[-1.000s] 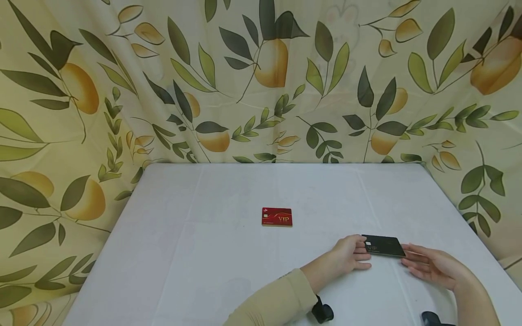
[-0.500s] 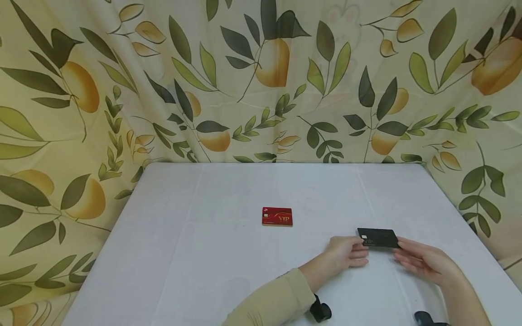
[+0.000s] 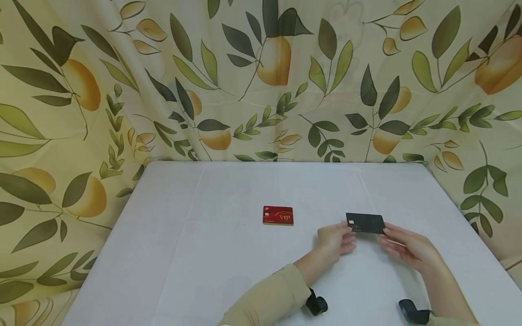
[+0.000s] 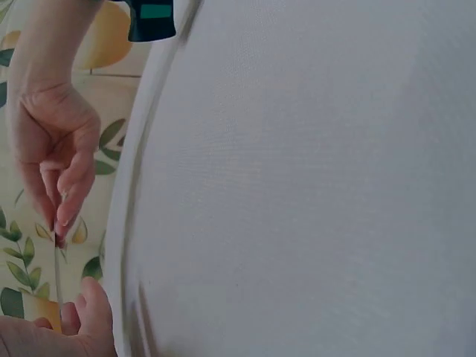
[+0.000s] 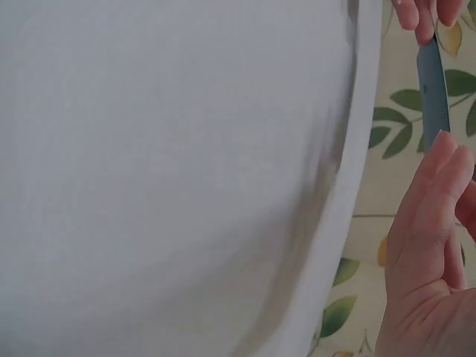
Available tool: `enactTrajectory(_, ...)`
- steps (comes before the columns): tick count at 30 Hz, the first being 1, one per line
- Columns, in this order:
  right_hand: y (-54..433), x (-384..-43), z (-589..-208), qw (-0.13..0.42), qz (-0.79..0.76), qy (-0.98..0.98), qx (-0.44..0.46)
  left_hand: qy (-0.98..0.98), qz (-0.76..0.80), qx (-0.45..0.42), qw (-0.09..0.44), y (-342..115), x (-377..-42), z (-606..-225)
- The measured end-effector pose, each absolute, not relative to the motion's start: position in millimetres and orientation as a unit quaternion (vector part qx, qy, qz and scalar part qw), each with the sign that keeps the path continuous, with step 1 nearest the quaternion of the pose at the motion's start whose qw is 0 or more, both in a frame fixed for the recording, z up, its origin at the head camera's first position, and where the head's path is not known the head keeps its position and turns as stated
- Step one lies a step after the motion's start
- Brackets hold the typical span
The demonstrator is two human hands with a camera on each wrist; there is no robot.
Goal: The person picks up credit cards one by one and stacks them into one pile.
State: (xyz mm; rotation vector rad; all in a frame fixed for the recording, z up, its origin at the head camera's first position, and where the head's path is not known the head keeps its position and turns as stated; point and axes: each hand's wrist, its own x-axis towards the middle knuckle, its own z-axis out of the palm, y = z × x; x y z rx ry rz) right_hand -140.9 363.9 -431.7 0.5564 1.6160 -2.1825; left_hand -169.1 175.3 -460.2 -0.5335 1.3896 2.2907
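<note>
A black VIP card is held up above the white table, tilted so that its printed face shows in the head view. My left hand pinches its left end between thumb and fingers. At the opposite end, my right hand pinches the card's right edge. The left wrist view shows the card edge-on, a thin line between both hands. From the right wrist, the card appears nearly edge-on too. A red VIP card lies flat on the table, left of the hands.
The table wears a white cloth with faint creases. Behind it and at its sides hangs a curtain printed with leaves and orange fruit. Black wrist devices sit below each hand.
Both hands have carried the black card up and to the left, toward the red card. It now tilts more toward the head camera. The red card stays where it was.
</note>
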Motion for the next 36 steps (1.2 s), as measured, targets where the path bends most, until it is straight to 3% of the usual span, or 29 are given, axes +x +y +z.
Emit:
enactTrajectory(12, 334, -156, -424, 0.153, -0.757, 0.596, 0.219, 0.499, 0.827, -0.206, 0.155, 155, -185, -458)
enactTrajectory(36, 279, -175, -425, 0.128, -0.749, 0.619, 0.201, 0.497, 0.83, -0.189, 0.166, 96, -203, -454)
